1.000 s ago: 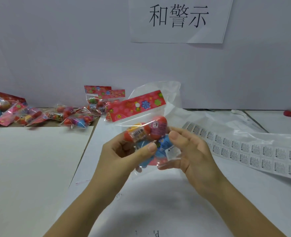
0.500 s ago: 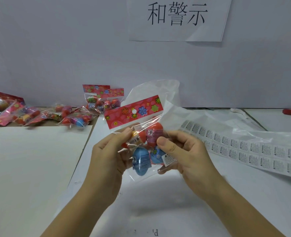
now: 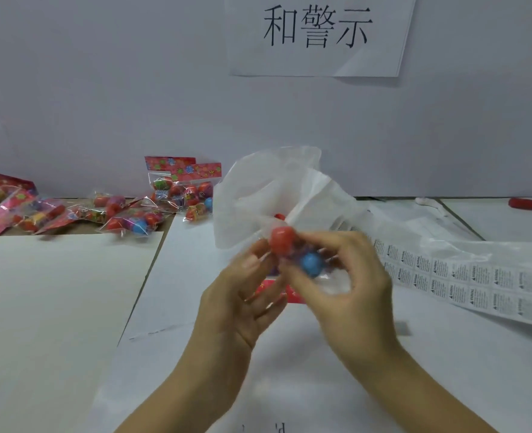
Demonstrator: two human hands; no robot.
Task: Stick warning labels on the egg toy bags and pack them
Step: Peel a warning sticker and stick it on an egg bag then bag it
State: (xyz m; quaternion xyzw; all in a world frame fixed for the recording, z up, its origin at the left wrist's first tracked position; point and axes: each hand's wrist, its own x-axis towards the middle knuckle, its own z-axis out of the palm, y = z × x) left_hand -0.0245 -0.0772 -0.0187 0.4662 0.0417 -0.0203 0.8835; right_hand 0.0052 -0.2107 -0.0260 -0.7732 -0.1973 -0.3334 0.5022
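Observation:
A clear egg toy bag (image 3: 310, 264) with a red and a blue egg is held between both hands above the white table (image 3: 446, 370). It is tipped over, so its red flowered header card points down toward me. My left hand (image 3: 239, 301) pinches it from the left with the thumb on top. My right hand (image 3: 355, 285) curls its fingers round it from the right. The picture is blurred by motion, and I cannot make out a label on the bag. A sheet of warning labels (image 3: 477, 282) lies to the right of my hands.
A crumpled white plastic bag (image 3: 274, 195) stands open just behind my hands. Several more egg toy bags (image 3: 133, 217) lie at the back left, behind a beige board (image 3: 55, 307). A small red object (image 3: 525, 203) lies far right. A paper sign (image 3: 318, 32) hangs on the wall.
The bag has been turned over: its header card pointed up before and now points down toward me. Both hands stayed on it and rose slightly toward the white plastic bag.

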